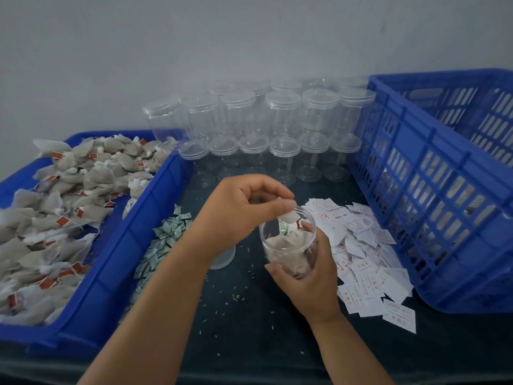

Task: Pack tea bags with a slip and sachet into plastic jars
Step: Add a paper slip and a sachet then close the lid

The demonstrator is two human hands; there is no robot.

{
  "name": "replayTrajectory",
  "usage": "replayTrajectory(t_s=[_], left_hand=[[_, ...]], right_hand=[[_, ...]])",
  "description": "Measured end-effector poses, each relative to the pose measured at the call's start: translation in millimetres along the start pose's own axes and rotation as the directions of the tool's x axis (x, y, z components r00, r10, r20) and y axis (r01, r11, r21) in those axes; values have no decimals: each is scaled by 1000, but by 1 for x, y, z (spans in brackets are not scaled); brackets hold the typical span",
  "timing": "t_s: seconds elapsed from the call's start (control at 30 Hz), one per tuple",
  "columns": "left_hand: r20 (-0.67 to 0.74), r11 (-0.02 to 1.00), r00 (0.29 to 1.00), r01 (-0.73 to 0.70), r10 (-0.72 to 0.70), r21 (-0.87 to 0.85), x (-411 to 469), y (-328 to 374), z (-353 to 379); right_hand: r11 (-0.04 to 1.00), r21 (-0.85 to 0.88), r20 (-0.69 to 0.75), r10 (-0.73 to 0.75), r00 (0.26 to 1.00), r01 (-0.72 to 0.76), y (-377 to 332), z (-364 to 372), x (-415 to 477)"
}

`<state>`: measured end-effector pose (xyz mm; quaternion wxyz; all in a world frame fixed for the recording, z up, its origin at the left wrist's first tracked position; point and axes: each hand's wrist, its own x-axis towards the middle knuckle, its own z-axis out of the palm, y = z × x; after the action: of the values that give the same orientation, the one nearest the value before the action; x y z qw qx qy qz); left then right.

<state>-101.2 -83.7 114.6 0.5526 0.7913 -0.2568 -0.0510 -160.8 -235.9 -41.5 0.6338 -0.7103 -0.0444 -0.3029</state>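
A plain grey wall (194,37) backs a dark, matte worktop (249,329) flecked with pale crumbs. The right hand (311,282) wraps round one clear, round plastic jar (266,238) holding crumpled grey tea bags (286,245). At its open mouth the left hand (236,212) pinches a small white piece (288,218); slip or sachet, I cannot tell. Left of the hands, one blue tray (125,245) holds heaped mesh tea bags (69,190) with red tags, and green-white sachets (166,234) lie beside it. Right of the hands lie white paper slips (369,262) and one slatted blue crate (416,190). Behind the hands stand lidded empty jars (283,115), two tiers, six across each front.
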Motion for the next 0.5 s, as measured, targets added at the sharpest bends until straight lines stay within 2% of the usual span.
replayTrajectory(t_s=[0.07,0.17,0.23,0.27,0.33,0.4,0.43,0.5], left_hand=[[73,997,996,43,-48,68,2,2,-2],[130,922,989,16,-72,387,4,-4,7],[131,882,989,-6,-64,471,1,-8,10],[118,898,992,-12,-44,440,0,-10,11],[49,964,998,-37,26,263,-2,-11,9],[-92,995,992,-82,87,63,-5,-13,7],[-171,997,983,-74,72,-5,-5,-19,5],[-296,999,955,21,-5,49,-7,-36,-4]], right_hand=[[1000,16,2,17,1000,-17,0,1,0],[998,46,12,43,999,-44,2,0,0],[999,33,15,38,999,-39,2,0,0],[999,34,17,40,999,-41,2,1,1],[998,48,17,43,999,-44,2,1,1],[997,64,19,47,999,-48,1,1,1],[996,72,22,56,998,-57,1,1,0],[994,83,32,72,997,-74,1,1,-1]])
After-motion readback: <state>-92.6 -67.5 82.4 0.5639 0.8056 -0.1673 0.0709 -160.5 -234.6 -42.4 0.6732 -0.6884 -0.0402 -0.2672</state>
